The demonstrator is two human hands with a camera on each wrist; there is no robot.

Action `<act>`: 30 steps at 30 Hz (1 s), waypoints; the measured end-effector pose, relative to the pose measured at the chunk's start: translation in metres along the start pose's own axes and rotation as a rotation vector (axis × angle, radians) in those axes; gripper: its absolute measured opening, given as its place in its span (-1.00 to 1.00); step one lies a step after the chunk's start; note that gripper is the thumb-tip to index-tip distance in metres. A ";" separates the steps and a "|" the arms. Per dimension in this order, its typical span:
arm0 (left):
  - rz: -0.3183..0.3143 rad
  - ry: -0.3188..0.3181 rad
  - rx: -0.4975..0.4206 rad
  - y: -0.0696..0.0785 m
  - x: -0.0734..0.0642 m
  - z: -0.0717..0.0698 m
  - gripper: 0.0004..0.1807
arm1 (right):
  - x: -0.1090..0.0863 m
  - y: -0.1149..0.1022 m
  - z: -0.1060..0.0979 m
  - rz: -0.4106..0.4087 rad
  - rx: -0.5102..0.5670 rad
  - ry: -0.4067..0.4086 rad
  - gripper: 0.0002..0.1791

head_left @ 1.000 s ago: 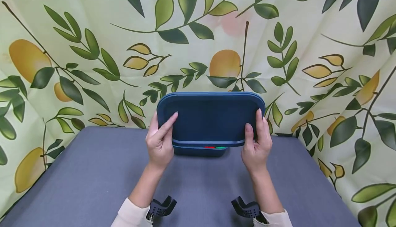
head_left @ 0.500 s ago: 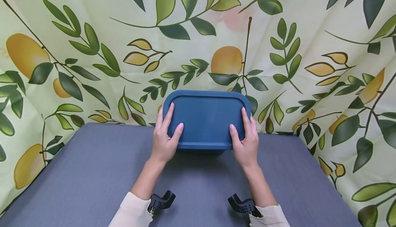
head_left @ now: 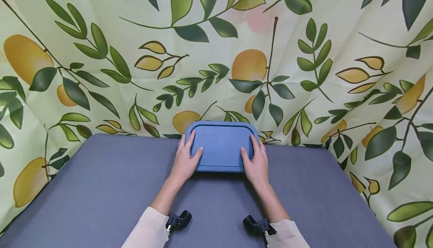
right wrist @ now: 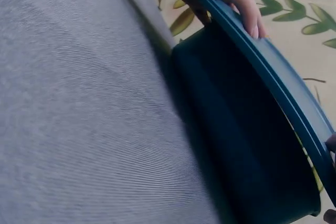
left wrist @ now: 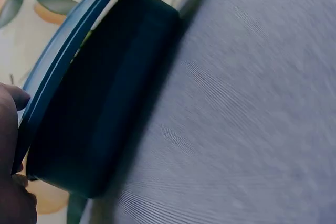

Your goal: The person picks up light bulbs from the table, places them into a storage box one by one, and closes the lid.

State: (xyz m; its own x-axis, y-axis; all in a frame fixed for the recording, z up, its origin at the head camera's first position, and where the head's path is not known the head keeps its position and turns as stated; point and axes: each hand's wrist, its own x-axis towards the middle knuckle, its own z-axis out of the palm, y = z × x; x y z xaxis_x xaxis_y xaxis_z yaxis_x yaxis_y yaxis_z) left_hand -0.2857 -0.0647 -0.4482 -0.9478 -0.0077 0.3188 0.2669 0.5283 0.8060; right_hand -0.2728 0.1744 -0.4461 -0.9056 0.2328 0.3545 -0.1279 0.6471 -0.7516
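Observation:
A blue rectangular lid (head_left: 221,146) with rounded corners and a raised rim lies face up between both hands in the head view. My left hand (head_left: 184,163) grips its left end, thumb and a finger on top and other fingers at the edge. The right hand (head_left: 256,165) grips the opposite end the same way. Under the lid, a dark blue box (left wrist: 105,98) stands on the table. Both wrist views show a thin gap between the lid's edge and the box (right wrist: 241,124). The lid hides whatever the box contains.
A grey cloth-covered table (head_left: 111,191) extends around the box. Close behind it hangs a curtain (head_left: 203,56) printed with leaves and fruit. A dark wrist camera (head_left: 179,220) sits on the left wrist and another camera (head_left: 256,225) on the right.
Both hands have brought the lid down and away from me, from raised and tilted in front of the box to nearly flat over it. The red and green glimpsed in the box are now covered.

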 end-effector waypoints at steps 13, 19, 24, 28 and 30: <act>-0.137 -0.078 0.143 0.006 0.004 0.005 -0.25 | 0.001 0.001 0.000 0.139 -0.141 -0.146 -0.26; -0.169 -0.089 0.229 0.006 0.006 0.008 -0.24 | 0.004 0.002 0.001 0.150 -0.191 -0.210 -0.19; -0.184 -0.098 0.256 0.006 0.010 0.009 -0.24 | 0.010 0.004 0.002 0.149 -0.212 -0.232 -0.17; -0.185 -0.118 0.267 0.005 0.016 0.008 -0.25 | 0.015 0.004 0.005 0.141 -0.243 -0.241 -0.17; -0.185 -0.119 0.274 0.003 0.020 0.006 -0.26 | 0.018 0.003 0.007 0.132 -0.255 -0.245 -0.16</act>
State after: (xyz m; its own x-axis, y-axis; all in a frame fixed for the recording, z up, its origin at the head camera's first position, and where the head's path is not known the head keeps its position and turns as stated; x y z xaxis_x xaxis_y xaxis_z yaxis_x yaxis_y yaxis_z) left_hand -0.3045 -0.0578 -0.4423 -0.9937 -0.0343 0.1064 0.0470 0.7354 0.6760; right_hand -0.2921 0.1753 -0.4458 -0.9813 0.1657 0.0976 0.0729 0.7901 -0.6086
